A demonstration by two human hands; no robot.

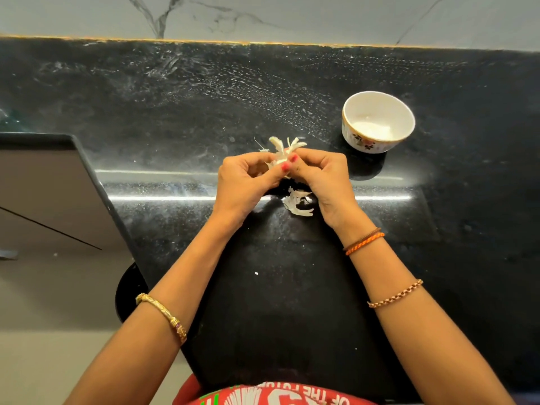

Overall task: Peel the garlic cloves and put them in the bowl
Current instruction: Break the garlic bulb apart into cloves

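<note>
Above the middle of the black counter, my left hand (245,182) and my right hand (318,179) meet, both pinching a garlic piece (285,149) whose papery white skin flares upward between the fingertips. The clove itself is mostly hidden by my fingers. A small white bowl (378,121) with a floral band stands to the right and slightly behind my hands, with pale peeled garlic at its bottom. Loose peeled skins (298,203) lie on the counter just below my hands.
The black stone counter (175,112) runs back to a marbled wall (263,16). Its left edge drops off beside a dark-framed panel (43,185). A tiny white scrap (256,273) lies nearer to me.
</note>
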